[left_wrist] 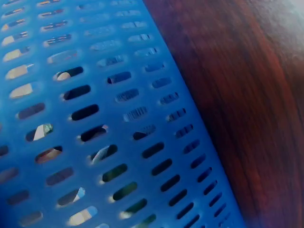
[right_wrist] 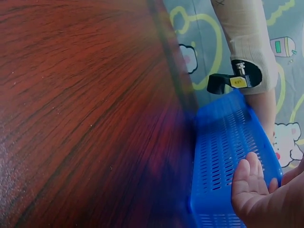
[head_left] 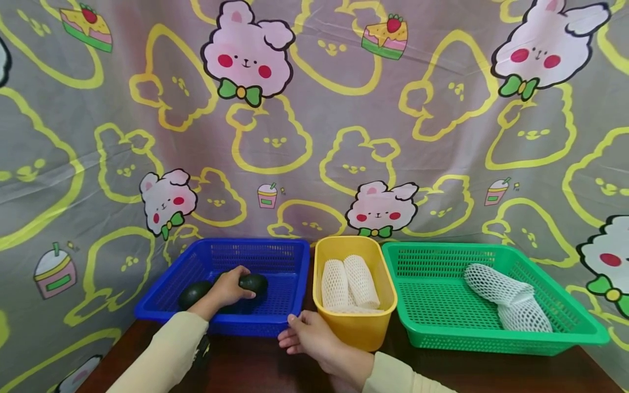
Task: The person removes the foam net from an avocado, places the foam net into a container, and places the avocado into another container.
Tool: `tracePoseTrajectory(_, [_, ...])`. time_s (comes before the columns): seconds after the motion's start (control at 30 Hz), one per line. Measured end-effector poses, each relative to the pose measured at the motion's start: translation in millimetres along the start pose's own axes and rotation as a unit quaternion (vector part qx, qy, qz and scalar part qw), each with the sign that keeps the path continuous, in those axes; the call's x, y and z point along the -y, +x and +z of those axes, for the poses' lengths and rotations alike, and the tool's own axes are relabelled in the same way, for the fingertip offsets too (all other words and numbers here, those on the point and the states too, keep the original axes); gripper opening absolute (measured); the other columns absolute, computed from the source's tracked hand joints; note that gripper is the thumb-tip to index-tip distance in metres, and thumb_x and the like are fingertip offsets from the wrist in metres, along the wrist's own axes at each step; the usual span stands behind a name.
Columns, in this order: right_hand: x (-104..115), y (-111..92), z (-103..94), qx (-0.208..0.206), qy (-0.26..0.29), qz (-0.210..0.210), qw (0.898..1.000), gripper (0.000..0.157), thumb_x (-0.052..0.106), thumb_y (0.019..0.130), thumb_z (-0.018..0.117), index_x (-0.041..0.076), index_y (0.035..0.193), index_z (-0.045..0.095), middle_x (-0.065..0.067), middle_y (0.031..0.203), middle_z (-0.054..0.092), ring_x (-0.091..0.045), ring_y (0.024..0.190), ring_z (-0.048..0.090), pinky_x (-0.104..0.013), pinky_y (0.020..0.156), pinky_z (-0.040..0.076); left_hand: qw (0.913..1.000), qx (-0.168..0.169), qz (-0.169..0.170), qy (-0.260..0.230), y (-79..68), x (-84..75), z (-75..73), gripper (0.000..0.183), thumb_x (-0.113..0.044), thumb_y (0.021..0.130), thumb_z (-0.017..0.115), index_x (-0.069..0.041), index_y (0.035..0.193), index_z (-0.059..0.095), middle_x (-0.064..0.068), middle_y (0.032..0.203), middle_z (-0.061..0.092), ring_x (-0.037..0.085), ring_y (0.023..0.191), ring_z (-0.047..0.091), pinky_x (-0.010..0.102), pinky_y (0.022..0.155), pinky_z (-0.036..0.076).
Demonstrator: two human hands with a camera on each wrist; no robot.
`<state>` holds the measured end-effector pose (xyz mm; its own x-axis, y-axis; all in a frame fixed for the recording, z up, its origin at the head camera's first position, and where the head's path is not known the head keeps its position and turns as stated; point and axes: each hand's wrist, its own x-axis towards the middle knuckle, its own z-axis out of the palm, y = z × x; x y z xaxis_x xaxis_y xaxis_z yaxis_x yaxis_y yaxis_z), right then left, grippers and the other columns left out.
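In the head view my left hand (head_left: 228,287) reaches over the front wall of the blue basket (head_left: 285,328). Its fingers and thumb grip a dark green avocado (head_left: 255,283) from the left side. Another avocado (head_left: 194,295) lies left of that wrist, and a bit of dark green shows behind the hand. The left wrist view shows only the slotted basket wall (left_wrist: 107,102) and the table, with the hand hidden. My right hand (head_left: 312,334), fingers extended and holding nothing, is by the basket's front right corner; the right wrist view shows this hand (right_wrist: 266,202) beside the basket.
A yellow bin (head_left: 356,330) with white foam net sleeves (head_left: 361,281) stands right of the blue basket. Further right, a green basket (head_left: 442,335) holds more white foam nets (head_left: 496,284). All stand on a dark wooden table (head_left: 255,363) before a patterned curtain (head_left: 314,120).
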<state>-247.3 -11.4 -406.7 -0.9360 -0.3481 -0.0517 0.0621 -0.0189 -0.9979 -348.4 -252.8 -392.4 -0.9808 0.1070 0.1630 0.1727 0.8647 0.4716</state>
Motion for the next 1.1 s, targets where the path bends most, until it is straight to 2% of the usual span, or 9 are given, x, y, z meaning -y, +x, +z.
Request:
tracePoseTrajectory(0.23, [0.9,0.7,-0.1,-0.002,-0.007,0.004,1.0,0.02,0.013,0.104,0.044,-0.002,0.092,0.05,-0.016,0.083,0.069,-0.019,0.069,0.067,-0.034,0.063,0.057,0.9992,0.009,0.014,0.035,1.6,0.7,2.7,0.054,-0.015,0.073,0.085,0.006,0.114,0.058,0.025,0.11,0.064,0.042,0.103,0.059,0.052,0.086,0.047])
tracePoseTrajectory(0.5, [0.9,-0.4,-0.3,-0.001,-0.009,0.005,1.0,0.02,0.014,0.104,0.044,-0.001,0.092,0.05,-0.015,0.082,0.069,-0.018,0.068,0.066,-0.032,0.062,0.056,0.9976,0.017,-0.003,0.067,3.3,-0.1,3.7,0.055,-0.015,0.073,0.085,0.01,0.113,0.056,0.026,0.104,0.064,0.041,0.099,0.06,0.051,0.083,0.048])
tracePoseTrajectory(0.63, [1.5,-0.8,-1.0,0.0,-0.007,0.006,1.0,0.02,0.014,0.104,0.044,0.0,0.091,0.05,-0.016,0.082,0.069,-0.017,0.068,0.066,-0.032,0.062,0.056,0.9967,0.013,0.003,0.08,4.3,-0.1,3.5,0.056,-0.014,0.072,0.086,0.012,0.112,0.057,0.026,0.103,0.064,0.042,0.1,0.06,0.051,0.085,0.048])
tracePoseTrajectory(0.8, [2.6,-0.6,-1.6,0.001,-0.007,0.009,1.0,0.02,0.014,0.104,0.044,0.0,0.092,0.051,-0.015,0.083,0.069,-0.017,0.068,0.066,-0.032,0.062,0.056,0.9963,0.004,0.011,0.085,4.7,0.4,2.8,0.057,-0.012,0.069,0.087,0.013,0.112,0.057,0.027,0.104,0.063,0.043,0.101,0.059,0.051,0.086,0.047])
tracePoseTrajectory(1.1, [0.9,-0.5,-0.7,0.001,-0.006,0.004,1.0,0.02,0.014,0.104,0.044,0.0,0.091,0.051,-0.015,0.082,0.069,-0.017,0.067,0.065,-0.032,0.062,0.056,0.9961,0.006,0.005,0.087,4.2,-0.9,1.8,0.057,-0.012,0.07,0.086,0.012,0.113,0.058,0.028,0.108,0.062,0.044,0.105,0.057,0.052,0.089,0.046])
